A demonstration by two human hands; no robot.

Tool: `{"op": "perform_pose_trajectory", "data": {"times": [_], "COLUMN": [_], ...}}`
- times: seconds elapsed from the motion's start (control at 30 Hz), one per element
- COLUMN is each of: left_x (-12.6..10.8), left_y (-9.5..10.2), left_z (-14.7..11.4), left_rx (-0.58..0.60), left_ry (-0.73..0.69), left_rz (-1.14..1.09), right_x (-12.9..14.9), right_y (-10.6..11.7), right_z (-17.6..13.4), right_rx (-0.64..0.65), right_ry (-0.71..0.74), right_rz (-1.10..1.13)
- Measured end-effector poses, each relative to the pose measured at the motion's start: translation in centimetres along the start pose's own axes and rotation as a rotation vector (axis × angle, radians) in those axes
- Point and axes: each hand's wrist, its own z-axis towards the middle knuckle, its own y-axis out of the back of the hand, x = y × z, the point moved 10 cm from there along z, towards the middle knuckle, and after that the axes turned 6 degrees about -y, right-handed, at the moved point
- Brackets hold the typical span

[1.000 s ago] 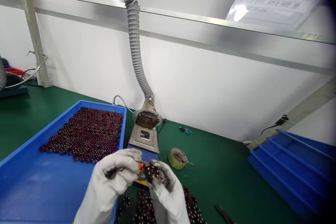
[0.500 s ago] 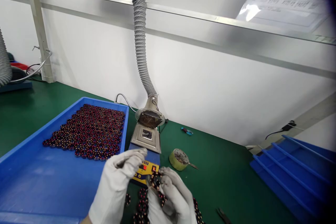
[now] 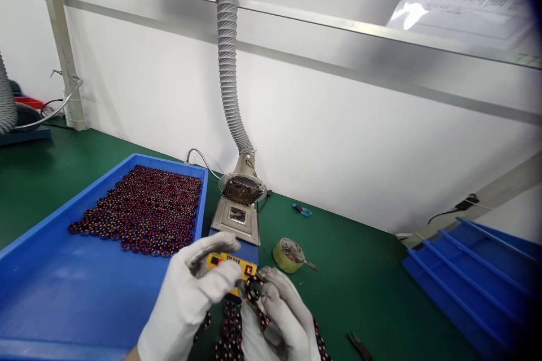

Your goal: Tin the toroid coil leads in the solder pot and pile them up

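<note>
My left hand (image 3: 186,293), in a white glove, is raised over the right edge of the blue tray (image 3: 97,293). Its thumb and forefinger are apart, with nothing visible between them. My right hand (image 3: 285,316), gloved too, is closed on a small dark ring-shaped coil (image 3: 253,289) with copper-coloured spots. A grey, shiny piece shows beside that coil; its kind I cannot make out. More ring coils (image 3: 228,330) lie on the green table below, partly hidden by both hands. Inside the tray, many similar coils (image 3: 148,208) are packed at the far end.
Behind my hands stands a yellow-and-blue heating unit (image 3: 249,269) under an exhaust hood (image 3: 242,189) on a grey hose. A round tin (image 3: 283,259) with a stick in it sits to its right. Dark-handled pliers (image 3: 359,346), small blue cutters (image 3: 301,210) and stacked blue trays (image 3: 474,282) lie further right.
The thumb and forefinger of my left hand have gone from pinched together to spread apart. My right hand keeps the coil in nearly the same place.
</note>
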Motion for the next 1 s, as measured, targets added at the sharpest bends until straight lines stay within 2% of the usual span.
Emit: {"op": "perform_pose_trajectory", "data": {"times": [0.1, 0.23, 0.43, 0.53, 0.6, 0.67, 0.73, 0.83, 0.9, 0.97, 1.0], "left_x": [0.9, 1.0, 0.7, -0.7, -1.6, -2.0, -1.9, -0.8, 0.5, 1.6, 2.6], "left_y": [-1.9, -2.0, -1.1, -0.2, 1.1, 2.6, 3.8, 5.1, 5.5, 6.5, 7.1], "left_z": [-0.4, -0.5, -0.3, 0.4, 0.8, 0.9, 0.6, -0.3, -1.4, -2.5, -2.9], "left_rx": [0.139, 0.123, 0.141, 0.072, -0.027, -0.105, -0.097, 0.085, 0.265, 0.314, 0.332], "left_ry": [0.136, 0.158, 0.154, 0.056, -0.019, -0.046, -0.022, -0.031, -0.136, -0.281, -0.281], "left_rz": [-0.021, -0.066, 0.079, -0.011, -0.120, -0.135, 0.037, 0.518, 0.799, 0.915, 0.940], "right_x": [-0.1, -0.4, -0.3, -0.5, -0.9, -1.8, -3.5, -6.9, -9.9, -13.0, -14.5], "right_y": [0.1, -0.2, -0.7, -0.7, -0.7, -0.8, -1.2, -2.5, -3.8, -5.3, -6.0], "right_z": [-0.2, -0.6, -0.5, -0.3, -0.2, 0.0, 0.2, 1.2, 2.0, 2.8, 3.3], "right_rx": [0.007, 0.055, 0.111, 0.102, 0.098, 0.121, 0.180, 0.334, 0.455, 0.548, 0.568], "right_ry": [-0.011, -0.042, -0.060, -0.108, -0.168, -0.269, -0.404, -0.626, -0.785, -0.947, -1.003], "right_rz": [0.026, 0.007, 0.018, 0.048, 0.102, 0.181, 0.267, 0.328, 0.322, 0.342, 0.350]}}
